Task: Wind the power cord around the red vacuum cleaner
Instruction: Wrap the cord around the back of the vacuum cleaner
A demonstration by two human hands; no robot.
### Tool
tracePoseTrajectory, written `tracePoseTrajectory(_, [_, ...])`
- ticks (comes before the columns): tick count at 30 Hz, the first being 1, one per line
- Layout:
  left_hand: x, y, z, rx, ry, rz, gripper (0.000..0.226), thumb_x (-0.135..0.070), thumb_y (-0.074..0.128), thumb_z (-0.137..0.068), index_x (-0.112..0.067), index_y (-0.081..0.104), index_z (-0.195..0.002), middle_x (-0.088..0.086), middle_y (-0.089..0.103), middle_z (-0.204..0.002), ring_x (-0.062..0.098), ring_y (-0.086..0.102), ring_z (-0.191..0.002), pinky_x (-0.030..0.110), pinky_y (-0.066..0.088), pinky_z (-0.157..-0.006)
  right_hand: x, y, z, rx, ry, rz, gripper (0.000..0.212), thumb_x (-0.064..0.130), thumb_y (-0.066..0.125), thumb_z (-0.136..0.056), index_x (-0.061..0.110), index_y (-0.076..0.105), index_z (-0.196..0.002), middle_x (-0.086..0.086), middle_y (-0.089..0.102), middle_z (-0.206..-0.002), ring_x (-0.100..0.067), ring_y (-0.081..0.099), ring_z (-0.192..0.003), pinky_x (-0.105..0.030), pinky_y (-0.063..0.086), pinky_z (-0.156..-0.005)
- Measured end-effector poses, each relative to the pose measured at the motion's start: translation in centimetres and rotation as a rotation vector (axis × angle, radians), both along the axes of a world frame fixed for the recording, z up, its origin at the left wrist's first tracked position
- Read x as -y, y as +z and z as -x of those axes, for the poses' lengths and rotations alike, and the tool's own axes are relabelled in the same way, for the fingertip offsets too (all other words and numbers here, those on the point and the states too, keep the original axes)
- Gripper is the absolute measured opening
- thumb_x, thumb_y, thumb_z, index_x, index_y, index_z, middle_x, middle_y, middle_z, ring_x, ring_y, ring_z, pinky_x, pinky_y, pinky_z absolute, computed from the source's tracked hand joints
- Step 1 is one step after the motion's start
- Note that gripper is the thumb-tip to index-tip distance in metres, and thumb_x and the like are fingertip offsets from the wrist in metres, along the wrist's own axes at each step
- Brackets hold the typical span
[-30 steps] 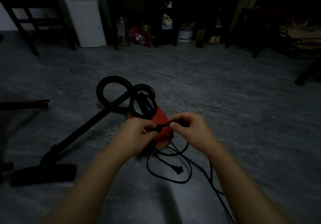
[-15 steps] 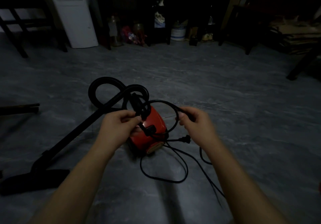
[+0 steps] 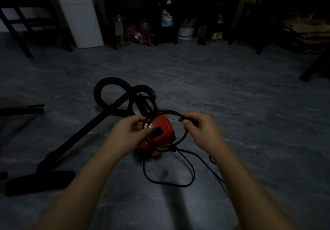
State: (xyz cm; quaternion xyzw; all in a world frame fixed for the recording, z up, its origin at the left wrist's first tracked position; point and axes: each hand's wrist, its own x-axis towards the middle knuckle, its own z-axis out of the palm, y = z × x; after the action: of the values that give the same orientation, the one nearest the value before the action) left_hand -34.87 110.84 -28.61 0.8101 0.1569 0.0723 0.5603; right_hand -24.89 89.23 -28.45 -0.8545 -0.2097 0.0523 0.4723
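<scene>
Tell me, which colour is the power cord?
Black; the power cord shows best in the head view.

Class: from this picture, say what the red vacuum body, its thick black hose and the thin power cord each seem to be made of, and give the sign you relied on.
Red vacuum cleaner body: probably moulded plastic, smooth and glossy, with a bright highlight.
Thick black looped hose: likely flexible ribbed plastic; it curls freely, though the ribbing is faint in the dark.
Thin black power cord: seemingly rubber or vinyl sheathing, matte, bending in soft loops.

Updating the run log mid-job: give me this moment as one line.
left hand: pinching power cord loop | right hand: gripping same loop | loop: held over red vacuum cleaner | slack: on floor | winding: unfinished
</scene>
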Motion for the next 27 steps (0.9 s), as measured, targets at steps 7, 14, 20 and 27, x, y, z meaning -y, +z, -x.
tracePoseTrajectory(7, [0.2,0.1,-0.4,-0.045,-0.01,0.158,0.031,-0.006,0.067,-0.09,-0.031,0.071,-0.072,0.004,0.074,-0.071,0.029,0.074,-0.061,0.03,0.058,-0.05,-0.1,-0.5,-0.3,-0.012,-0.061,-0.011,0.016,0.025,0.063,-0.094,0.026,0.072,-0.107,0.016,0.07,-0.093,0.003,0.064,-0.086,-0.018,0.05,-0.074])
tracePoseTrajectory(14, [-0.3,-0.3,-0.4,0.054,0.168,0.138,0.016,-0.003,0.063,-0.092,-0.016,0.072,-0.09,0.011,0.072,-0.072,0.031,0.071,-0.061,0.032,0.059,-0.053,0.0,-1.0,-0.6,-0.011,-0.139,-0.062,0.031,0.024,0.067,-0.092,0.023,0.067,-0.124,0.013,0.068,-0.114,-0.001,0.063,-0.104,-0.018,0.049,-0.088])
tracePoseTrajectory(20, [-0.1,0.3,-0.1,0.14,0.3,0.258,0.016,-0.005,0.061,-0.094,-0.014,0.071,-0.085,0.008,0.073,-0.068,0.023,0.072,-0.056,0.025,0.058,-0.05,0.0,-1.5,-0.7,-0.068,-0.179,0.019,0.024,0.024,0.063,-0.094,0.02,0.072,-0.115,0.006,0.074,-0.105,-0.008,0.068,-0.095,-0.034,0.057,-0.089])
tracePoseTrajectory(27, [0.2,0.6,0.0,0.142,0.338,0.473,0.008,-0.01,0.062,-0.095,-0.008,0.069,-0.096,0.009,0.077,-0.081,0.031,0.075,-0.068,0.028,0.06,-0.055,-0.5,-2.0,-0.5,-0.189,-0.2,-0.039,0.013,0.019,0.065,-0.091,0.023,0.077,-0.095,0.006,0.076,-0.085,-0.013,0.073,-0.083,-0.044,0.06,-0.083])
